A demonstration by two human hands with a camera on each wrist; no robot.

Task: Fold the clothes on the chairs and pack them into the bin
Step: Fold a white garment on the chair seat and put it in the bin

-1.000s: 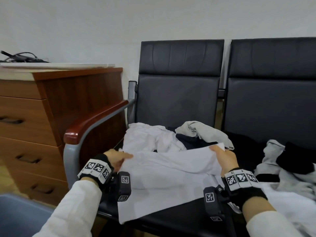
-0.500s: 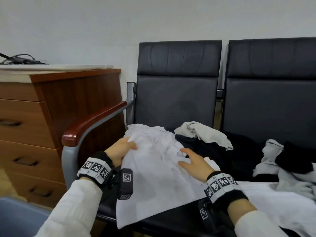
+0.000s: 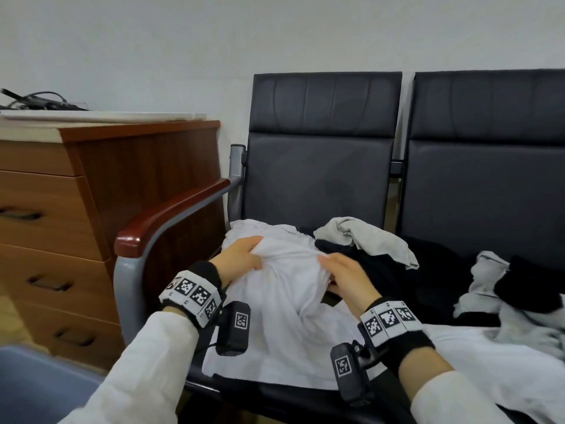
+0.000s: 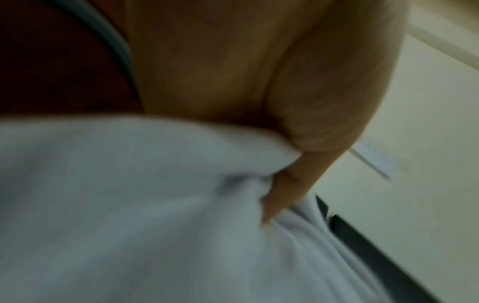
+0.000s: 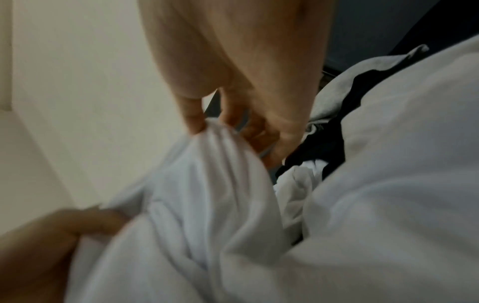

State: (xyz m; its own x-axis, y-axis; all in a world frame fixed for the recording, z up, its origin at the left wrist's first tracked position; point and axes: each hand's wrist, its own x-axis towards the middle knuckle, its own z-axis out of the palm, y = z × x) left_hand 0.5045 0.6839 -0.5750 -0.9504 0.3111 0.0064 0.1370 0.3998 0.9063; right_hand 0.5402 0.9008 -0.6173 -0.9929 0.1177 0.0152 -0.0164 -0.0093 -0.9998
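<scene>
The left hand [image 3: 241,260] and right hand [image 3: 345,278] each pinch a bunched ridge of the white garment [image 3: 284,307] on the chair seat [image 3: 305,396]. The ridge runs fingers to fingers; the loose cloth trails from both grips toward the wrists. Neither hand is nearer.

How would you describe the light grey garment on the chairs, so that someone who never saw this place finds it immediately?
Start from the left black chair, the one with the wooden armrest. At the back of its seat, right of the white garment that both hands grip, the light grey garment lies crumpled over a black garment. It is plain grey, whereas the grey pile on the right chair is mixed with black.
</scene>
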